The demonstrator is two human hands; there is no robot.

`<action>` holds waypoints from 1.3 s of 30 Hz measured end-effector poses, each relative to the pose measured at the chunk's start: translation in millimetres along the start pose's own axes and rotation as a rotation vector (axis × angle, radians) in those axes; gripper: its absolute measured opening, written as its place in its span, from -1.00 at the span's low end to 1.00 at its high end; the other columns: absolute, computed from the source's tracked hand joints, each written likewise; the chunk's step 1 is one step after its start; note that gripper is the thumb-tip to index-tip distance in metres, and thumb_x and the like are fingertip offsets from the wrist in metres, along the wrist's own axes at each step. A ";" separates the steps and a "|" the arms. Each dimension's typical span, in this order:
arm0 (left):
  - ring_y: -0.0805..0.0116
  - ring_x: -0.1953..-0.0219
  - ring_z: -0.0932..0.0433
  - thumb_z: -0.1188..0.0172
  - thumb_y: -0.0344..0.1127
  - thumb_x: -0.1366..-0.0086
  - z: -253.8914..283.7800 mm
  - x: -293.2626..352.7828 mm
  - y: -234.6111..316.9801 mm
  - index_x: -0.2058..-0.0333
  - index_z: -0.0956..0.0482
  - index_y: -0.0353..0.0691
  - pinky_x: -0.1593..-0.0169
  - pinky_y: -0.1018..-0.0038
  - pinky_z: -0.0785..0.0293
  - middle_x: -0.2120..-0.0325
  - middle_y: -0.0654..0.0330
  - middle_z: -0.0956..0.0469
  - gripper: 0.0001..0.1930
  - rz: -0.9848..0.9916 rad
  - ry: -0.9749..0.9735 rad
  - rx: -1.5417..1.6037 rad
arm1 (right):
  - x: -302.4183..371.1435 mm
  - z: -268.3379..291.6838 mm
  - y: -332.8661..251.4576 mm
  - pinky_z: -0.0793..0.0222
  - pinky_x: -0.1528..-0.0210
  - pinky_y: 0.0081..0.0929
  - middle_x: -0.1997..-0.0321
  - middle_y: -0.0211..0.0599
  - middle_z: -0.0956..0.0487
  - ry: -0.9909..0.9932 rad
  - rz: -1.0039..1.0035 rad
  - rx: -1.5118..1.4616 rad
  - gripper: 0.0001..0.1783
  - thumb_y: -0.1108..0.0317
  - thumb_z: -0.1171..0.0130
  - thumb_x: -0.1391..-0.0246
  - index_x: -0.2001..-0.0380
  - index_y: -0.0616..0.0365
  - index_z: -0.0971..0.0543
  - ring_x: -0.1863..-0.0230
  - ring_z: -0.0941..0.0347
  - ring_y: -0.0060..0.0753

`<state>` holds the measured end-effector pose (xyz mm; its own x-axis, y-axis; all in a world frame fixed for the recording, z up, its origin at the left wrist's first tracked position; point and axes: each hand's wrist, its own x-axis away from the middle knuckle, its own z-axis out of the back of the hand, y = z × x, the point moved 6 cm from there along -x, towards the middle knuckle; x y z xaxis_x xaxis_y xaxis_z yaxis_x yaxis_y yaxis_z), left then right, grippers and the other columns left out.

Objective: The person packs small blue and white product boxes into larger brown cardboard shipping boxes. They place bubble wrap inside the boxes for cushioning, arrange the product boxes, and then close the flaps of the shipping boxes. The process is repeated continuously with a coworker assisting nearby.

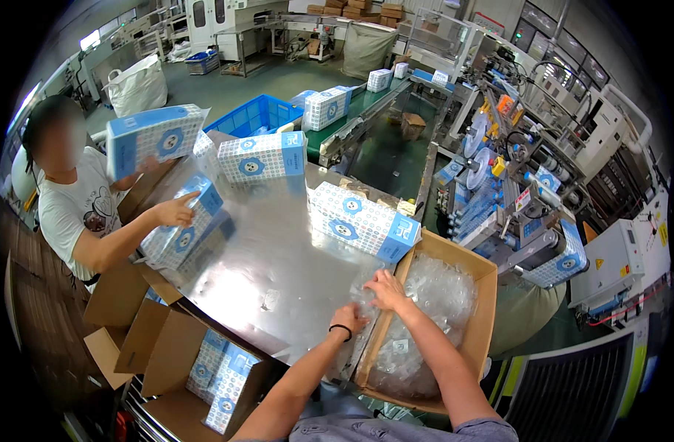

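Observation:
A clear plastic bag (362, 296) lies along the right edge of the steel table, beside an open carton. My left hand (349, 319), with a black band at the wrist, has its fingers curled onto the plastic. Just beyond it, my right hand (386, 289) pinches the far part of the same film at the carton's rim. The carton (486, 313) to my right holds a heap of crumpled clear plastic bags (425, 324). A blue and white printed pack (362, 223) lies on the table ahead of my hands.
Across the steel table (278, 258), a co-worker (79, 191) lifts one printed pack (156, 140) and touches another (182, 225). An open carton (171, 353) with packs stands below the near-left edge. A green conveyor (359, 110) brings packs; machinery (521, 162) stands at right.

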<state>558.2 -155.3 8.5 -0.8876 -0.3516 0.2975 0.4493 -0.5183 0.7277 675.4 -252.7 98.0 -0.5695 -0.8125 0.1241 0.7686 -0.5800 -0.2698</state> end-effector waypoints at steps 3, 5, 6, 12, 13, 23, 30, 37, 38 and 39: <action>0.22 0.20 -0.69 -0.47 -0.13 -0.03 -7.7 -8.3 -26.1 0.17 -0.71 -0.09 0.06 0.33 -0.59 0.29 0.17 -0.72 -0.63 0.043 -0.110 0.119 | -5.3 2.8 13.9 -0.31 -0.17 -0.24 0.06 -0.33 -0.43 -0.027 0.025 0.020 -0.51 0.16 -0.57 0.30 0.19 -0.17 -0.67 -0.10 -0.31 -0.15; 0.29 0.26 -0.70 -0.43 -0.16 -0.06 8.5 -12.0 -37.8 0.21 -0.73 -0.09 0.13 0.39 -0.59 0.34 0.16 -0.72 -0.69 0.092 -0.139 0.243 | -0.7 6.3 17.0 -0.31 -0.14 -0.22 0.06 -0.34 -0.44 0.009 0.058 -0.047 -0.57 0.15 -0.55 0.27 0.24 -0.14 -0.66 -0.10 -0.31 -0.15; 0.36 0.34 -0.68 -0.40 -0.16 -0.10 16.4 -10.1 -45.4 0.26 -0.74 -0.13 0.21 0.42 -0.58 0.40 0.17 -0.72 -0.75 0.063 -0.083 0.402 | -2.5 13.1 11.0 -0.32 -0.12 -0.20 0.07 -0.34 -0.44 0.059 0.086 -0.109 -0.62 0.14 -0.53 0.23 0.28 -0.12 -0.65 -0.11 -0.31 -0.16; 0.46 0.42 -0.61 -0.39 -0.20 -0.17 50.0 -1.7 -73.4 0.32 -0.71 -0.28 0.30 0.43 -0.54 0.47 0.22 -0.69 -0.75 0.251 -0.030 0.632 | -12.5 -1.5 0.3 -0.25 -0.15 -0.22 0.09 -0.39 -0.47 -0.086 0.133 -0.066 -0.67 0.14 -0.52 0.21 0.34 -0.09 -0.64 -0.12 -0.27 -0.16; 0.47 0.42 -0.61 -0.39 -0.21 -0.19 53.1 2.4 -77.2 0.36 -0.69 -0.31 0.31 0.45 -0.54 0.49 0.22 -0.67 -0.75 0.269 -0.007 0.782 | -14.5 -5.2 -0.4 -0.25 -0.15 -0.22 0.09 -0.39 -0.47 -0.090 0.143 -0.069 -0.67 0.14 -0.52 0.21 0.34 -0.09 -0.64 -0.12 -0.27 -0.16; 0.23 0.30 -0.70 -0.31 -0.42 -0.28 122.4 37.9 -55.6 0.35 -0.54 -0.39 0.28 0.37 -0.70 0.37 0.04 -0.66 -0.84 0.246 0.072 1.156 | -52.3 20.7 27.3 -0.49 0.22 -0.35 0.34 -0.29 -0.69 -0.026 -0.110 -0.901 -0.75 0.28 -0.32 -0.05 0.19 0.07 -0.62 0.29 -0.61 -0.37; 0.38 0.41 -0.65 -0.35 -0.45 -0.22 241.2 107.5 -44.7 0.10 -0.44 -0.31 0.42 0.50 -0.62 0.40 0.12 -0.64 -0.68 0.036 0.291 1.123 | -69.4 10.4 -13.0 -0.48 0.15 -0.16 0.30 -0.25 -0.69 -0.072 -0.216 -0.116 -0.78 0.10 -0.35 0.02 0.34 -0.06 -0.71 0.21 -0.60 -0.04; 0.56 0.57 -0.57 -0.41 -0.42 -0.17 347.2 262.1 -142.0 0.22 -0.59 -0.28 0.51 0.65 -0.43 0.54 0.24 -0.65 -0.77 0.017 0.734 0.787 | -50.6 56.0 -244.3 -0.10 0.59 -0.68 0.58 -0.64 -0.35 -0.294 0.019 -1.085 -0.84 0.25 -0.19 -0.25 0.33 0.09 -0.58 0.57 -0.21 -0.76; 0.56 0.57 -0.58 -0.38 -0.41 -0.20 346.5 281.1 -170.7 0.24 -0.60 -0.29 0.50 0.62 -0.46 0.54 0.23 -0.65 -0.81 0.077 0.758 0.712 | -40.3 51.3 -294.6 -0.11 0.59 -0.67 0.58 -0.64 -0.36 -0.370 0.053 -1.077 -0.84 0.24 -0.19 -0.25 0.33 0.09 -0.58 0.57 -0.21 -0.75; 0.55 0.57 -0.59 -0.36 -0.40 -0.22 344.4 297.0 -197.1 0.26 -0.61 -0.30 0.48 0.59 -0.49 0.53 0.23 -0.66 -0.84 0.136 0.781 0.638 | -33.2 43.6 -341.6 -0.11 0.60 -0.66 0.57 -0.63 -0.37 -0.444 0.089 -1.065 -0.83 0.24 -0.19 -0.25 0.34 0.09 -0.57 0.57 -0.22 -0.75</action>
<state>171.1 110.8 166.3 -0.4157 -0.9058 0.0815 0.2006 -0.0039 0.9797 444.5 -30.1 227.7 -0.2110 -0.9193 0.3321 0.0454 -0.3486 -0.9362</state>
